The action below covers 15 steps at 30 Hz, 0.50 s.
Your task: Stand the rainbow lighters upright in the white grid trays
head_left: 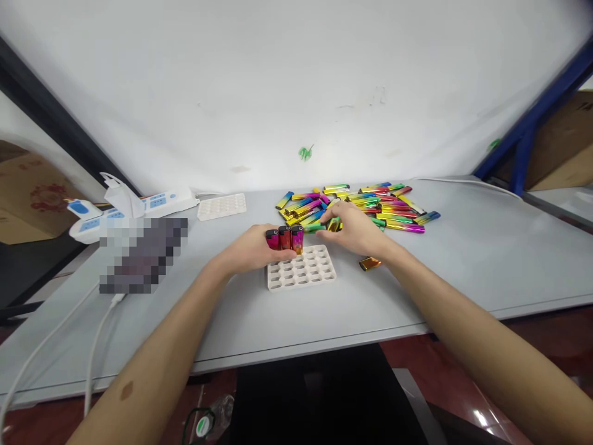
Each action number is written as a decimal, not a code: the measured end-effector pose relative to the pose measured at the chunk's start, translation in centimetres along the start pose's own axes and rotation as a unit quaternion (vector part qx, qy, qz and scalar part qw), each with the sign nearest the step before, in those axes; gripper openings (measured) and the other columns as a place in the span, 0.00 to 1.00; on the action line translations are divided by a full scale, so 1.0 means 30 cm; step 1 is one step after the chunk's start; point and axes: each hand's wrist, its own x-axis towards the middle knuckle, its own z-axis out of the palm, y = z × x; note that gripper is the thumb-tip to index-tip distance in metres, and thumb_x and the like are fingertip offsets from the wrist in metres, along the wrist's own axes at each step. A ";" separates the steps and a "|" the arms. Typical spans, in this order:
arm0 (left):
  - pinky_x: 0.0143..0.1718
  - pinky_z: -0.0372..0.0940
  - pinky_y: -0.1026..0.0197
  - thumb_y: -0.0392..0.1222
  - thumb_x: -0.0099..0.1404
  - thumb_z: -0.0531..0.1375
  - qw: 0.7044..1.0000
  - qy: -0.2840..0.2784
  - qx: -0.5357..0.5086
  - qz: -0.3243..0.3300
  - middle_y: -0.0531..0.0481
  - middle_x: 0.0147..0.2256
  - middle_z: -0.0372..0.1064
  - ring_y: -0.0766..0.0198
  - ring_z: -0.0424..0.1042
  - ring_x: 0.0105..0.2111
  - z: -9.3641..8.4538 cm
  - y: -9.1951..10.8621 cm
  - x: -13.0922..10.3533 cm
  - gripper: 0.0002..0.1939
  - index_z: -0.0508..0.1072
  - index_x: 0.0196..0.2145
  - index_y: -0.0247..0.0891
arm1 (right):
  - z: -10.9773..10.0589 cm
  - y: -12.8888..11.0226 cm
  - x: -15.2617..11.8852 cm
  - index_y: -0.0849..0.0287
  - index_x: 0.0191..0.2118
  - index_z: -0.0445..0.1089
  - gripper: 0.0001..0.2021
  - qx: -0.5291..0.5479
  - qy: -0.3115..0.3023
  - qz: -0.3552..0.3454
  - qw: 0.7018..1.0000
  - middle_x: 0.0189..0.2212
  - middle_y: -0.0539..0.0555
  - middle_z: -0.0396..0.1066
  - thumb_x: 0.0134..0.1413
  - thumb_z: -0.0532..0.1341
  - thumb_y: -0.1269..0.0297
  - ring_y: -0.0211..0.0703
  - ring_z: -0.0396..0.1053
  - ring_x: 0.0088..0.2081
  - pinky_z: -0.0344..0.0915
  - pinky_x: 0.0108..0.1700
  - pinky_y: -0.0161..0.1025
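Two hands, two trays, three upright lighters and a pile past counting.
There were two bare hands, one left hand [252,250] and one right hand [354,228]; two white trays, one near tray [302,286] and one far tray [222,207]; three upright lighters [285,238]; one loose gold-orange piece [369,264]; and one pile of shiny pieces [393,213], dozens by the look of it, overlapping too much for an exact count.
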 end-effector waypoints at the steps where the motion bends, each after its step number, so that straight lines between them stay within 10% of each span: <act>1: 0.29 0.60 0.61 0.55 0.52 0.69 1.000 -0.001 -0.001 0.002 0.54 0.29 0.70 0.63 0.66 0.28 -0.001 0.001 0.000 0.19 0.72 0.32 0.39 | -0.004 -0.006 0.002 0.57 0.39 0.72 0.11 0.062 0.007 0.026 0.998 0.43 0.58 0.73 0.52 0.68 0.58 0.52 0.69 0.46 0.66 0.49 0.51; 7: 0.27 0.59 0.61 0.56 0.51 0.70 1.000 0.000 0.007 0.003 0.54 0.29 0.71 0.63 0.67 0.28 -0.004 0.002 -0.001 0.20 0.73 0.32 0.40 | -0.012 -0.035 0.007 0.54 0.39 0.63 0.10 0.422 0.005 0.109 0.900 0.28 0.49 0.71 0.58 0.63 0.58 0.39 0.69 0.29 0.69 0.35 0.41; 12: 0.28 0.60 0.61 0.57 0.51 0.70 1.000 -0.009 0.014 -0.007 0.53 0.31 0.73 0.61 0.69 0.30 -0.010 0.004 -0.003 0.21 0.73 0.34 0.39 | -0.013 -0.057 0.007 0.55 0.36 0.66 0.13 0.517 -0.031 0.177 0.837 0.20 0.42 0.52 0.61 0.60 0.50 0.30 0.42 0.16 0.42 0.17 0.33; 15: 0.29 0.60 0.60 0.58 0.51 0.69 1.000 -0.013 0.006 -0.008 0.52 0.31 0.73 0.60 0.70 0.30 -0.009 -0.003 -0.002 0.21 0.73 0.34 0.39 | -0.009 -0.061 0.005 0.56 0.34 0.66 0.19 0.536 -0.048 0.187 0.822 0.21 0.44 0.53 0.60 0.59 0.44 0.30 0.43 0.17 0.40 0.18 0.33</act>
